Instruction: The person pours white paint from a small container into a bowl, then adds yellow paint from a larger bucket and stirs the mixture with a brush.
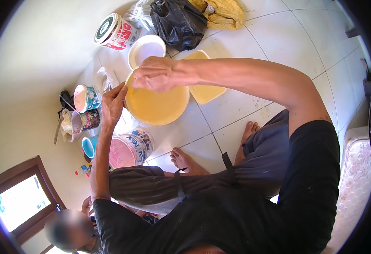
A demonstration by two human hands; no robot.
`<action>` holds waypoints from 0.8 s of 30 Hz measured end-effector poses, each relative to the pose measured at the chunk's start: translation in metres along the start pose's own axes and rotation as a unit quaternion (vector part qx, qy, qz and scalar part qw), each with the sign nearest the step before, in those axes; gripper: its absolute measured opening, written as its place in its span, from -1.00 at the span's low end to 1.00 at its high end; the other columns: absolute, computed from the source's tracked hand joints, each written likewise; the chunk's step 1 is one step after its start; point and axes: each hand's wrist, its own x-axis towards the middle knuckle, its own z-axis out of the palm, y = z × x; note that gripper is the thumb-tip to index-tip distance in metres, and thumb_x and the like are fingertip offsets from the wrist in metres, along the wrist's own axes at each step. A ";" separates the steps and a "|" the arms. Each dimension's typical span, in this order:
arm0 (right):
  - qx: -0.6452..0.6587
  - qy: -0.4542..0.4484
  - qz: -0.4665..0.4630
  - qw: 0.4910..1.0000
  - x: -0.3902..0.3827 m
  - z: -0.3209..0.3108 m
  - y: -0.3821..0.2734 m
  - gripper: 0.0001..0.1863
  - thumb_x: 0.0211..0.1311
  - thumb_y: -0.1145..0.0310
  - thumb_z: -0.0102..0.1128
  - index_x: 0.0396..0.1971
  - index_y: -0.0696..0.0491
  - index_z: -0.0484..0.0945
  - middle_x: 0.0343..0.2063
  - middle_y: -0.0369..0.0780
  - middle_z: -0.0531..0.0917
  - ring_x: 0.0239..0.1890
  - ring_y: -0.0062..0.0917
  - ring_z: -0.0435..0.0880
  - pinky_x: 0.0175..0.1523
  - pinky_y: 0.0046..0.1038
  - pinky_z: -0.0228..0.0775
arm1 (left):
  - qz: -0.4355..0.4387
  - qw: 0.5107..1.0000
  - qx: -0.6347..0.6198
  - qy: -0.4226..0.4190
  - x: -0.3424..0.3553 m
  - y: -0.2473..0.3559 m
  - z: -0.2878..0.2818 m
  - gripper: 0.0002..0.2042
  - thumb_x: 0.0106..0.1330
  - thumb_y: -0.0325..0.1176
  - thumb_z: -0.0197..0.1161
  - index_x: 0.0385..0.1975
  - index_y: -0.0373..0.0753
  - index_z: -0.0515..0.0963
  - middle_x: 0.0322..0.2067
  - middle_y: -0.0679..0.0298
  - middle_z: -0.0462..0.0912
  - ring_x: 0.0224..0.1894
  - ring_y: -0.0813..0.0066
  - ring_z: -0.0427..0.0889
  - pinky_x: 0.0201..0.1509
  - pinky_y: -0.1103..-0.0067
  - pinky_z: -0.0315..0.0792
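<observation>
A round yellow tub is tilted toward me, its wide mouth facing up at my chest. My left hand grips its left rim, with the thumb along the edge. Across the tub's upper left rim lies my right hand, closed in a fist. What that fist holds, if anything, is hidden behind its fingers. Just beyond the tub stands a white round basin. To the right, partly under my right forearm, is a yellow rectangular container.
White tiles cover the floor. A pink-coated paint bucket stands near my left foot, with smaller tubs along the left wall. Farther off are a lidded bucket, a black plastic bag and a yellow sack. Another person is at lower left.
</observation>
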 end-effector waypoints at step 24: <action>-0.090 0.004 -0.003 0.996 -0.042 -0.013 0.026 -0.84 0.20 0.36 0.09 -0.47 0.15 0.50 -0.57 -0.06 0.60 -0.48 -0.14 0.70 -0.37 -0.14 0.52 | 0.016 0.999 -0.041 -0.002 0.004 0.007 0.011 -0.63 0.42 -0.23 0.25 0.09 -0.35 0.64 -0.23 0.08 0.80 -0.24 0.56 0.70 -0.08 0.58 0.56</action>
